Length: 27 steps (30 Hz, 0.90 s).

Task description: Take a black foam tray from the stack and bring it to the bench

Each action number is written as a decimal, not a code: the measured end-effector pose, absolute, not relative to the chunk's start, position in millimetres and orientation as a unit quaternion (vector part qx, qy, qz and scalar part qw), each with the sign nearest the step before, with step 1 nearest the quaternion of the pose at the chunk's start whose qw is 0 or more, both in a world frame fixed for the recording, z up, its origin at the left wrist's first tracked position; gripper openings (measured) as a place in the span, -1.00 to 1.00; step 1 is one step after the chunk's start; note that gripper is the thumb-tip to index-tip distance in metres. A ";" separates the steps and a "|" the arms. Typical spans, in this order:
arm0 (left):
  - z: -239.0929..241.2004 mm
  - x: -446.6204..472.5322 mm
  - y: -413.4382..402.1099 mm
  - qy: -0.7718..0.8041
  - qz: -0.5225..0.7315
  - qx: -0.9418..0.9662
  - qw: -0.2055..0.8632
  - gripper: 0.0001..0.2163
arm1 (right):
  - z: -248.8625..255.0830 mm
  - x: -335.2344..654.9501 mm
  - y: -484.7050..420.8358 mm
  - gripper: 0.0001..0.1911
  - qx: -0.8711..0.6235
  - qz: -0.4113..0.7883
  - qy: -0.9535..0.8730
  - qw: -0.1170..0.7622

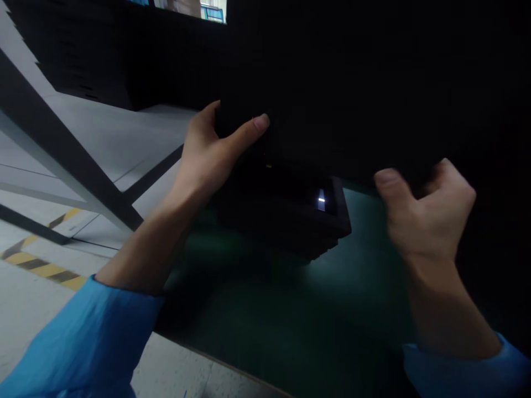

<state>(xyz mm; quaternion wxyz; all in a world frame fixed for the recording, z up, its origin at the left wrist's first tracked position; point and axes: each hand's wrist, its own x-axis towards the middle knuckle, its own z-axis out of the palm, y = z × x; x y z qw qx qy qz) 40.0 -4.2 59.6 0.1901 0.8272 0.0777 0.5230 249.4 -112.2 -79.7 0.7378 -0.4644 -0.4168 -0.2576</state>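
Fingers of the left hand (207, 157) clasp a large black tray (315, 110), thumb laid on its near face, while those of the right hand (427, 215) grip its near edge, partly lost in shadow. The tray is raised over a green-topped bench (269, 309), partly hiding a dark stack (290, 221); whether the two touch is too dark to tell. A dipping edge could knock that stack askew, and an uneven lift could twist the tray from the right hand's seemingly shallow hold. Both forearms reach forward and inward from blue sleeves (91, 331), hands well apart, right fingers bent. At far left stand another black stack (83, 61) and a metal frame (53, 121), near yellow-and-black floor tape (45, 271).
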 end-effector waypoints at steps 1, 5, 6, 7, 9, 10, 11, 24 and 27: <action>59.5 40.1 -3.5 0.079 0.526 0.825 0.193 -0.68 | -79.6 249.3 -113.2 -0.39 -0.476 -0.261 -0.408 0.734; 58.1 36.1 2.1 0.132 0.509 0.832 0.177 -0.65 | -77.3 250.5 -118.9 -0.42 -0.564 -0.291 -0.391 0.667; 57.7 34.6 3.5 0.142 0.503 0.835 0.172 -0.65 | -76.3 251.0 -120.4 -0.37 -0.587 -0.301 -0.388 0.644; 57.3 33.2 4.4 0.147 0.498 0.837 0.169 -0.66 | -75.2 251.4 -121.9 -0.31 -0.604 -0.310 -0.385 0.625; 56.7 31.5 4.5 0.154 0.496 0.838 0.167 -0.67 | -73.1 251.9 -124.1 -0.26 -0.620 -0.326 -0.382 0.603; 56.6 31.2 3.7 0.159 0.498 0.836 0.165 -0.67 | -72.2 252.0 -125.0 -0.25 -0.623 -0.333 -0.378 0.599; 56.6 31.3 2.4 0.165 0.501 0.834 0.162 -0.68 | -71.5 251.9 -125.6 -0.24 -0.626 -0.337 -0.375 0.595; 59.6 38.2 -6.4 0.057 0.520 0.834 0.177 -0.86 | -74.6 245.3 -119.4 -0.19 -0.590 -0.371 -0.337 0.633; 62.0 41.7 -3.3 0.006 0.519 0.833 0.191 -0.87 | -73.4 242.5 -115.1 -0.19 -0.571 -0.367 -0.326 0.658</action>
